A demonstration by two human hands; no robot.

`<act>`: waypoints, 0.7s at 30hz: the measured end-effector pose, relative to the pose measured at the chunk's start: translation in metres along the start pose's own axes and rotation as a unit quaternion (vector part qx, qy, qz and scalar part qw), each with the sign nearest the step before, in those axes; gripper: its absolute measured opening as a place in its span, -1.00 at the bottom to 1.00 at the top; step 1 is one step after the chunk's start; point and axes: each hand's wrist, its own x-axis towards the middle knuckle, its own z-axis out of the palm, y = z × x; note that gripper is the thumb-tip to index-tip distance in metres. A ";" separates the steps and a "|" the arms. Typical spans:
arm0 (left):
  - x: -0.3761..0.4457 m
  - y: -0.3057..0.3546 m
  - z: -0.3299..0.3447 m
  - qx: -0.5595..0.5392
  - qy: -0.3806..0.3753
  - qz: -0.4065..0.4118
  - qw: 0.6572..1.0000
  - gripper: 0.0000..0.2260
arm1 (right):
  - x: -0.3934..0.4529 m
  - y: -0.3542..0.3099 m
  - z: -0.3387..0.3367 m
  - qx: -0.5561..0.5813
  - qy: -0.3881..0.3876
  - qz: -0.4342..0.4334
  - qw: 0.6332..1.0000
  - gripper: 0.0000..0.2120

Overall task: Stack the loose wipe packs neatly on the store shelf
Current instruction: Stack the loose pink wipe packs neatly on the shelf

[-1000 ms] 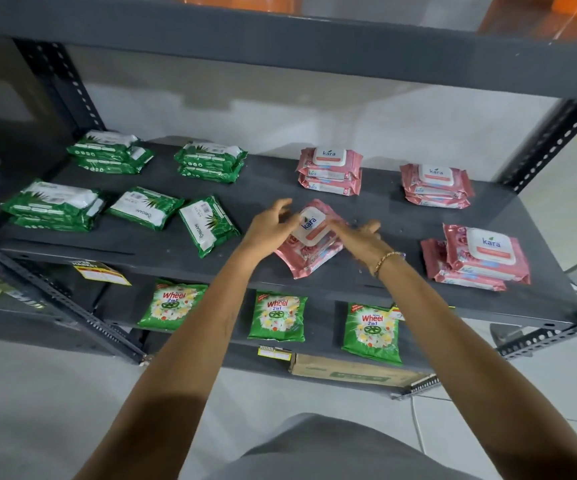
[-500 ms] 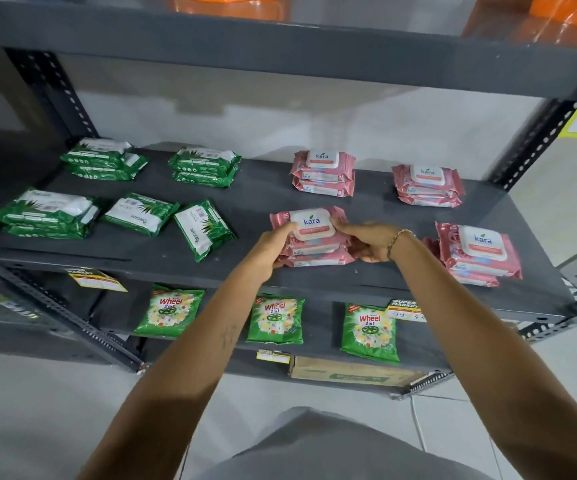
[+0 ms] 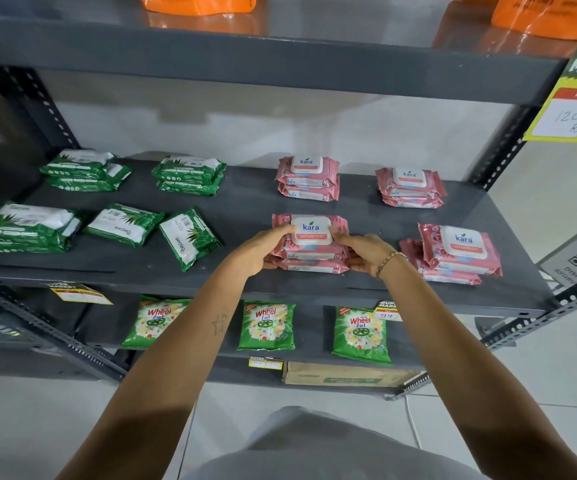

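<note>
Currently a pink Kara wipe stack [image 3: 309,242] is clamped between left hand [image 3: 257,249] and right hand [image 3: 366,251], sitting mid-front on the grey shelf [image 3: 245,216] (two loose green packs [image 3: 157,228] lie left, askew).

I see a pink stack of wipe packs [image 3: 309,245] caught between my fingers [image 3: 280,233], three packs deep, lying flat near the front edge of the grey shelf [image 3: 245,209]. The top pack carries a white flip lid that sits squarely between my fingertips. Beyond my fingers, toward the back, stand two more pink stacks [image 3: 308,178], [image 3: 410,187]. Just outside my right fingers lies a skewed pink pair [image 3: 453,254], the upper pack slid off its partner. Well outside my left fingers two green packs [image 3: 124,224], [image 3: 190,237] lie singly, both turned askew, with three tidy green stacks [image 3: 25,228], [image 3: 86,170], [image 3: 190,174] past them.
</note>
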 end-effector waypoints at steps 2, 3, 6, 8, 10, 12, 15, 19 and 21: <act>0.000 -0.001 -0.001 -0.002 0.000 0.000 1.000 -0.78 | -0.001 -0.002 0.002 0.008 -0.005 -0.001 1.000 -0.68; 0.001 -0.001 -0.002 -0.004 0.001 0.000 1.000 -0.78 | -0.001 -0.002 0.003 0.012 -0.007 -0.001 1.000 -0.68; 0.001 -0.001 -0.002 -0.013 0.000 0.000 1.000 -0.77 | -0.002 -0.001 0.003 0.020 -0.013 0.003 1.000 -0.68; 0.003 0.000 -0.001 -0.020 0.000 0.005 1.000 -0.75 | -0.003 0.000 0.002 0.033 -0.017 0.009 0.999 -0.69; 0.003 0.000 0.000 -0.012 -0.001 0.008 1.000 -0.74 | -0.003 0.002 0.000 0.032 -0.022 0.013 0.999 -0.65; 0.003 0.001 0.001 0.022 0.006 0.008 1.000 -0.69 | -0.003 0.001 -0.002 0.020 -0.027 0.021 0.999 -0.52; -0.009 -0.002 -0.006 0.133 0.078 0.080 0.985 -0.59 | -0.009 -0.007 0.001 -0.082 0.022 0.011 0.996 -0.25; -0.035 -0.029 -0.052 0.136 0.287 0.319 0.893 -0.66 | -0.029 -0.039 0.034 -0.169 0.186 -0.181 0.951 -0.41; -0.039 -0.059 -0.096 0.159 0.389 0.359 0.833 -0.75 | -0.038 -0.056 0.067 -0.180 0.193 -0.289 0.920 -0.53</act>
